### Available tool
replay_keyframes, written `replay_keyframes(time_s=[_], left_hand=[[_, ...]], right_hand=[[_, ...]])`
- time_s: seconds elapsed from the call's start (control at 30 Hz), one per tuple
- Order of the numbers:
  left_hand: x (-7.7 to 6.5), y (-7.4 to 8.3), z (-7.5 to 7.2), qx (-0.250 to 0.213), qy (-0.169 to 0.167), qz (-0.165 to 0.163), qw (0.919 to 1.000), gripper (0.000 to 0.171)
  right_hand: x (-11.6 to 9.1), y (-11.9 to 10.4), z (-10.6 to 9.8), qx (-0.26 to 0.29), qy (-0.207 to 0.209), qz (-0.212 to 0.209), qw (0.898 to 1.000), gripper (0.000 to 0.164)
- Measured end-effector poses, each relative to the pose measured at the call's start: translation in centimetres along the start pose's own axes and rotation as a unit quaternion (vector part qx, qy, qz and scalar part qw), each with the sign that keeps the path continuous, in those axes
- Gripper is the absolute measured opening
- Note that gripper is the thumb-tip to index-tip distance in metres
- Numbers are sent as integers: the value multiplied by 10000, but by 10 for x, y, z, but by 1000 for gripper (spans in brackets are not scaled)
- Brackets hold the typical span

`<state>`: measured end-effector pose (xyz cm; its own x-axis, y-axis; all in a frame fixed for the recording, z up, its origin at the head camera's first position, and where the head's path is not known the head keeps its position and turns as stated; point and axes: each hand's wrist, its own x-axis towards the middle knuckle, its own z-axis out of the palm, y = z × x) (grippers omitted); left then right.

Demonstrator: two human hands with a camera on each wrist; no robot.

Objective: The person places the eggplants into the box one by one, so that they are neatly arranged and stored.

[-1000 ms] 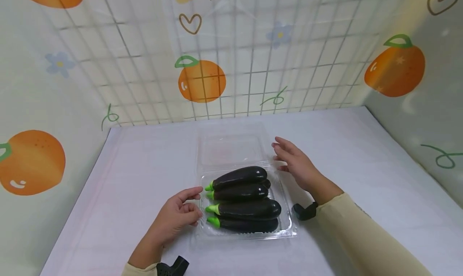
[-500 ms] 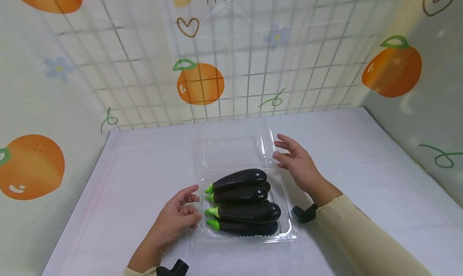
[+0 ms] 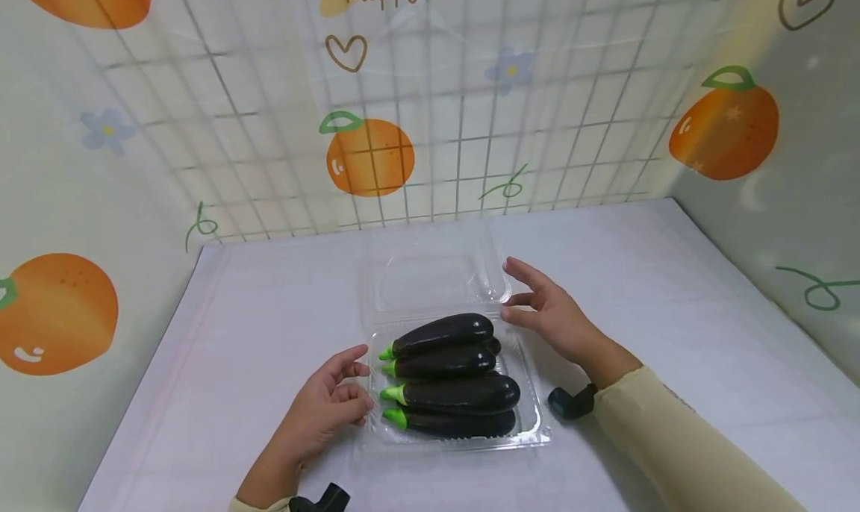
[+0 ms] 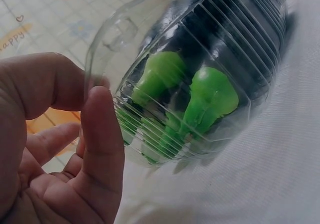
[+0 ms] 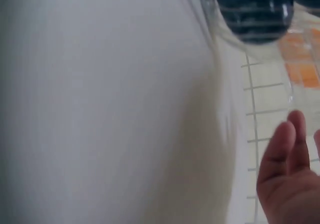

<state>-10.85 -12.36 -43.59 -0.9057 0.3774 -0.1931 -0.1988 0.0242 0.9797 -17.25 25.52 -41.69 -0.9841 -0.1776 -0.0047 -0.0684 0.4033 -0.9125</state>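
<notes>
Several dark eggplants (image 3: 463, 392) with green stems lie in the base of a clear plastic clamshell box (image 3: 534, 422), stems to the left. Its transparent lid (image 3: 430, 277) stands folded back on the far side. At the box's left edge my left hand (image 3: 329, 400) pinches the rim; in the left wrist view, thumb and forefinger of that hand (image 4: 60, 149) meet on the clear rim (image 4: 91, 66). My right hand (image 3: 554, 314) is beside the lid's right edge near the hinge, its fingers spread and loosely extended. The right wrist view shows those fingers (image 5: 277, 149) fairly straight.
A white cloth (image 3: 282, 281) covers the table under the box. Behind it rises a wire grid (image 3: 463, 154) under a translucent sheet printed with oranges. A black wrist camera (image 3: 571, 402) sits at each cuff.
The lid tilted up slightly from its flatter position. My right hand reached the lid's right edge, then shifted a little toward the hinge. The left hand stays at the rim.
</notes>
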Motion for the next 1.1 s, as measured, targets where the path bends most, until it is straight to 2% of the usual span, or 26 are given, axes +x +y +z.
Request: replay_keyframes(time_s=[0.1, 0.4, 0.6, 0.87, 1.1], left_hand=[[0, 0, 0, -7, 23, -17, 10000, 80], [1, -3, -1, -1, -41, 35, 10000, 83], [2, -4, -1, -9, -70, 45, 10000, 85], [1, -4, -1, -81, -71, 30, 9999, 86], [0, -2, 0, -125, -61, 5, 9999, 86]], right_hand=[[-4, 1, -4, -218, -303, -19, 9993, 93], [-19, 9, -16, -234, -960, -142, 9950, 103], [-21, 13, -17, -166, -936, -152, 9954, 104], [-21, 7, -17, -247, -1095, 443, 9927, 96], [-21, 4, -18, -89, -1186, 483, 9917, 93]])
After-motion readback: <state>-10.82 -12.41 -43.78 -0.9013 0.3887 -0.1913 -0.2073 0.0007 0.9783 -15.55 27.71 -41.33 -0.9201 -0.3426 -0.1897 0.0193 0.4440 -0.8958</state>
